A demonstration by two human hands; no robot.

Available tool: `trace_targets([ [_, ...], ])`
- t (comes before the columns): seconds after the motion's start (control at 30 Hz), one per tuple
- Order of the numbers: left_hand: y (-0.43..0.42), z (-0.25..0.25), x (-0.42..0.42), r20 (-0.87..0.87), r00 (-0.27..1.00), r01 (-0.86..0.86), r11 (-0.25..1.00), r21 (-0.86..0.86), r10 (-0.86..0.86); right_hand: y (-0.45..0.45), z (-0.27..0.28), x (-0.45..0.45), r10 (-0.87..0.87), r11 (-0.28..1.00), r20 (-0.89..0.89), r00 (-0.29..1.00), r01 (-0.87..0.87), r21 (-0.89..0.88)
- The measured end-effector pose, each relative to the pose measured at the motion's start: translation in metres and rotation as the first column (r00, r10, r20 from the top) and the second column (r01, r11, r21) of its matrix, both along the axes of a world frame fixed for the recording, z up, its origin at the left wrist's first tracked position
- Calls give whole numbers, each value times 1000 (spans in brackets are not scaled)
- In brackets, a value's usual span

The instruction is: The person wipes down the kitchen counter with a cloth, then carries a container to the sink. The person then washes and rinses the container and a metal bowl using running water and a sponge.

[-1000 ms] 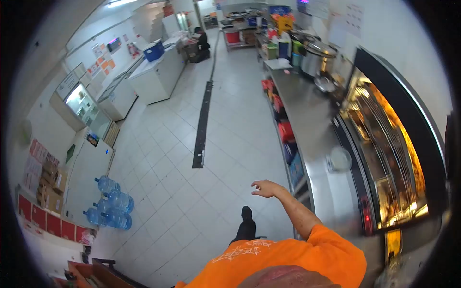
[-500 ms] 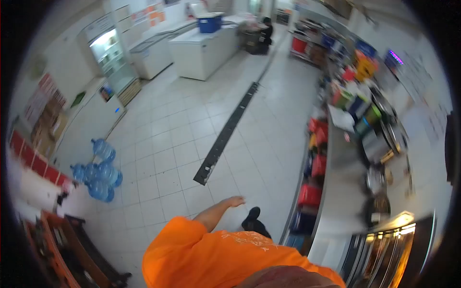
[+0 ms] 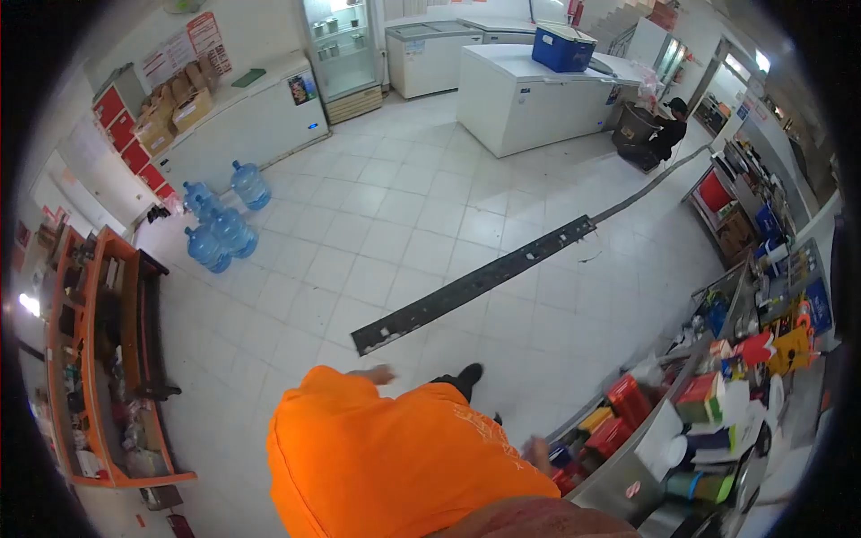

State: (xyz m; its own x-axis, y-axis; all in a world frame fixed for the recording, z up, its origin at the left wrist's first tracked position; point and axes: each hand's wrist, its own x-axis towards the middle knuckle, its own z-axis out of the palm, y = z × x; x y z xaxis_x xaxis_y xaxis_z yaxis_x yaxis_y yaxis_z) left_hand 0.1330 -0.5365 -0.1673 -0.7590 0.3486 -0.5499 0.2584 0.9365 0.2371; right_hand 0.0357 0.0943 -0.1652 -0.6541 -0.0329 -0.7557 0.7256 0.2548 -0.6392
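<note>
My left hand (image 3: 381, 374) hangs in front of the orange shirt (image 3: 386, 448), low over the tiled floor. It looks loosely open, nothing shows in it, and motion blurs its fingers. On the other side, my right hand (image 3: 538, 455) shows only in part beside the shirt. Its fingers are too blurred and covered to read. Closest to it are red containers (image 3: 612, 437) under the metal counter (image 3: 619, 489). A dark shoe (image 3: 469, 374) is on the floor ahead of my body.
A dark drain strip (image 3: 475, 282) crosses the tiles. Blue water bottles (image 3: 229, 229) stand left, near an orange shelf (image 3: 85, 359). White chest freezers (image 3: 502, 112) line the back, one bearing a blue cooler (image 3: 563, 49). A person (image 3: 668, 134) crouches by a dark bin (image 3: 635, 125).
My view has swung left, so the shelf and bottles show more fully and the counter sits lower right. My left hand has drawn back toward the shirt. My right hand has come into view.
</note>
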Motion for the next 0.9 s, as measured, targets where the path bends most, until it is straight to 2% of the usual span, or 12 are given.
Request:
trace_targets([
  [0.1,-61,21,-25,277,923,-217,955,-201,268,-23,116,-203,-294,956,-184,938,287,-62],
  [0.17,-61,33,-92,348,867,-271,924,-270,356,-25,133,-298,-380,923,-231,896,352,-154],
  [0.23,-30,27,-198,360,889,-213,952,-221,282,-15,131,-360,-400,910,-173,900,367,-194],
  [0.3,21,13,-325,329,939,-65,990,-129,105,-5,133,-396,-167,985,-42,985,164,-50],
  [0.4,140,-7,-549,79,969,233,971,42,-236,29,98,-416,-26,999,109,994,22,33],
  [0.53,321,23,-858,-95,994,88,872,482,-48,67,67,-490,36,988,235,971,-69,134],
  [0.6,397,117,-968,146,971,-239,734,636,190,91,58,-540,21,981,278,960,-73,179],
  [0.7,459,144,-1099,454,871,-487,449,749,188,132,55,-632,5,972,314,949,-78,220],
  [0.77,472,130,-1150,553,791,-604,474,640,262,160,54,-706,10,967,317,949,-90,238],
  [0.83,457,55,-1195,537,794,-606,448,657,286,186,55,-794,31,961,293,956,-110,255],
  [0.87,443,71,-1207,372,865,-492,717,493,337,199,51,-844,54,954,268,962,-129,271],
  [0.9,427,86,-1213,447,816,-563,681,469,367,213,47,-896,83,946,238,968,-152,287],
])
